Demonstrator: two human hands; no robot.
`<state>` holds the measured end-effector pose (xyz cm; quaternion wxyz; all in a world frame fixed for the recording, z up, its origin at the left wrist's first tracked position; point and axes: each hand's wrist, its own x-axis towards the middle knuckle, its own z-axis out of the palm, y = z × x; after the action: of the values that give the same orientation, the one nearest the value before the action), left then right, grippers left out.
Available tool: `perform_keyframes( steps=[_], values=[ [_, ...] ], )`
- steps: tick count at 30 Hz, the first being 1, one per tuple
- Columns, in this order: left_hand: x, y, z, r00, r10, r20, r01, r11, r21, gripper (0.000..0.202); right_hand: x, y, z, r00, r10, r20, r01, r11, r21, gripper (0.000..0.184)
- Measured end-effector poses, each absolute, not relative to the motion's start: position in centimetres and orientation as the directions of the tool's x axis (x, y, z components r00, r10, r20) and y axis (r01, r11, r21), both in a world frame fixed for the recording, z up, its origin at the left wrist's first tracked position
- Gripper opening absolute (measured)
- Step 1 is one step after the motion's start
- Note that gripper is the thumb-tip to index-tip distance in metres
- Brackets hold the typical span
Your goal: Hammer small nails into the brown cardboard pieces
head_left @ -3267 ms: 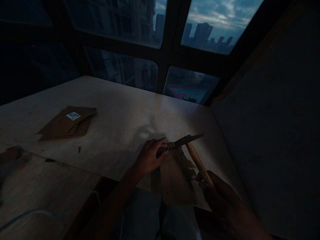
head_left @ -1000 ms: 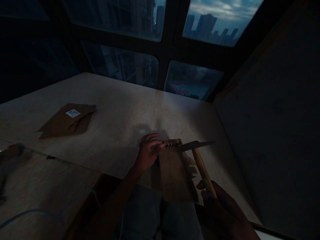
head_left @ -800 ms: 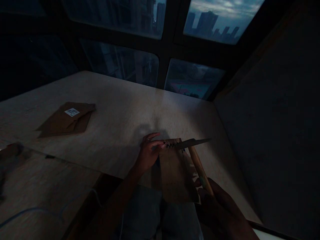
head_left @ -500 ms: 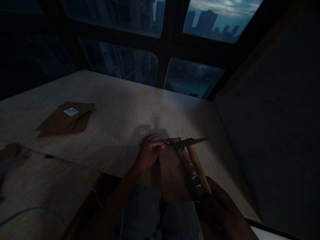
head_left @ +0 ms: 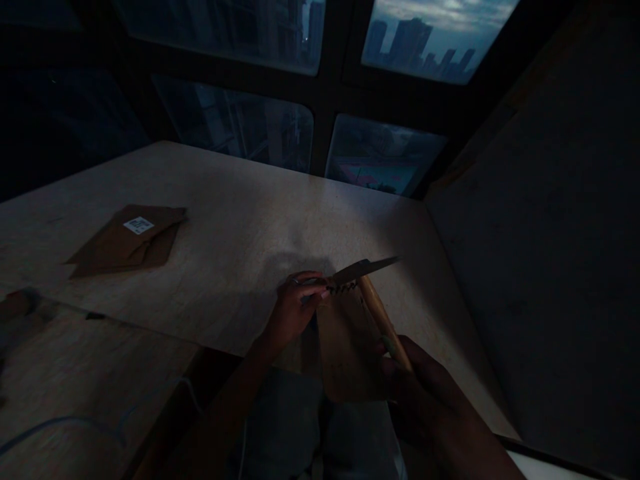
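In my right hand [head_left: 407,373] is a wooden-handled, hammer-like tool [head_left: 383,313]; its long, flat dark head [head_left: 365,268] lies crosswise at the top and tapers to the right. Beneath that head runs a dark, twisted spiral piece [head_left: 344,288] along the top edge of a brown board [head_left: 347,353] with rounded corners. The thumb and fingers of my left hand [head_left: 300,303] are closed at the left end of the spiral piece. The board extends from the table edge over my lap. Dim light hides the finer detail.
Flat brown cardboard pieces [head_left: 127,240] with a white label lie on the pale table [head_left: 225,207] at left. A brown object [head_left: 15,303] sits at the far left edge, and a cable [head_left: 65,420] curves below. Windows [head_left: 250,127] stand behind; a dark wall [head_left: 540,233] rises at right.
The tool in my right hand has moved left and slightly up, its head now above the spiral piece and near my left fingers. My left hand has stayed almost still.
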<state>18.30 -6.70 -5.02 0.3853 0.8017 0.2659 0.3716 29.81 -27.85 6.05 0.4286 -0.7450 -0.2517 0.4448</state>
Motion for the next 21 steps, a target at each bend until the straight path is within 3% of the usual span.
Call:
perform_keyframes(
  steps=[6, 10, 14, 21],
  values=[
    [18.2, -7.2, -5.2, 0.579, 0.713, 0.396, 0.21, -0.599, 0.773, 0.015, 30.1, -27.1, 6.4, 0.454, 0.821, -0.347, 0.162, -0.459, -0.873, 0.048],
    [18.1, -7.4, -5.2, 0.579, 0.706, 0.408, 0.231, -0.622, 0.748, 0.017, 30.8, -27.0, 5.3, 0.371, 0.856, -0.36, 0.27, -0.471, -0.84, 0.051],
    [18.2, -7.5, -5.2, 0.587, 0.708, 0.393, 0.258, -0.624, 0.738, 0.019, 31.2, -26.9, 5.1, 0.313, 0.858, -0.407, 0.304, -0.497, -0.813, 0.053],
    [18.3, -7.5, -5.4, 0.578, 0.705, 0.41, 0.213, -0.616, 0.759, 0.02, 31.3, -26.7, 6.1, 0.354, 0.877, -0.324, 0.361, -0.448, -0.818, 0.047]
  ],
)
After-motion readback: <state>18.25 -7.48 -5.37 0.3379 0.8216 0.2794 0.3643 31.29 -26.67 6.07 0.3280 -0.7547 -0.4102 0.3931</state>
